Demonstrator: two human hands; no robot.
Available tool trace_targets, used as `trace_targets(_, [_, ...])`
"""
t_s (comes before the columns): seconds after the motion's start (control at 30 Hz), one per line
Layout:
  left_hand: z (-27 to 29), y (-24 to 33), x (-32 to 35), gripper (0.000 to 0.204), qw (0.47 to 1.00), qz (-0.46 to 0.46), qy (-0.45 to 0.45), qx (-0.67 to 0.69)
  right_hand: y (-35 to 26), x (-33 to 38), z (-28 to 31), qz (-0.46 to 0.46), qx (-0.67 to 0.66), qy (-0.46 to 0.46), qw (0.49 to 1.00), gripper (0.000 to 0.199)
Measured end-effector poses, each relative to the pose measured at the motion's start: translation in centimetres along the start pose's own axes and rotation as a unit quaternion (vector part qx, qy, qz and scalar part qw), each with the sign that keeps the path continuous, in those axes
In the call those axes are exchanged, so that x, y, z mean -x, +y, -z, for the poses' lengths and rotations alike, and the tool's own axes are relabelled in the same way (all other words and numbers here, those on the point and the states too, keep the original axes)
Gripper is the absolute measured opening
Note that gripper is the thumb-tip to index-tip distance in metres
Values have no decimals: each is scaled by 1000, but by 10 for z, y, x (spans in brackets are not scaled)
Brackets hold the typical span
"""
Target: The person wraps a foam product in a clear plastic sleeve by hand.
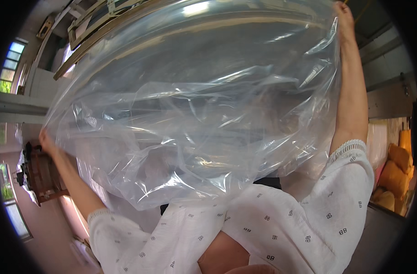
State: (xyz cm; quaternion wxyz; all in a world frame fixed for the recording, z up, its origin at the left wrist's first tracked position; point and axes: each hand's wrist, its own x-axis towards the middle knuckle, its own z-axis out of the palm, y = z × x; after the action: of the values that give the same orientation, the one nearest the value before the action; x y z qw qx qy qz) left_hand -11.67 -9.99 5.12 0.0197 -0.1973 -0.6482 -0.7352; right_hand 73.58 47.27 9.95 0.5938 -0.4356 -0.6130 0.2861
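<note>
Both hands hold a large clear crinkled plastic sheet [194, 114] spread wide. Left hand [47, 140] grip clenched on its left edge; right hand [344, 20] grip pinches the top right corner, probably, fingers partly hidden.

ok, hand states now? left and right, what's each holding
Left hand: closed, grip on the left edge of the clear plastic sheet.
Right hand: raised high, closed on the sheet's upper right edge.
</note>
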Motion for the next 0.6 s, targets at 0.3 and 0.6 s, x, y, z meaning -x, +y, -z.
trace_targets(0.3, [-96,-130,-58,27,970,-75,-111,-203,126,23,-10,22,96,8,995,22])
trace_targets(0.6, [-128,-122,-86,28,964,-49,-123,-230,118,12,-37,0,234,22,972,29])
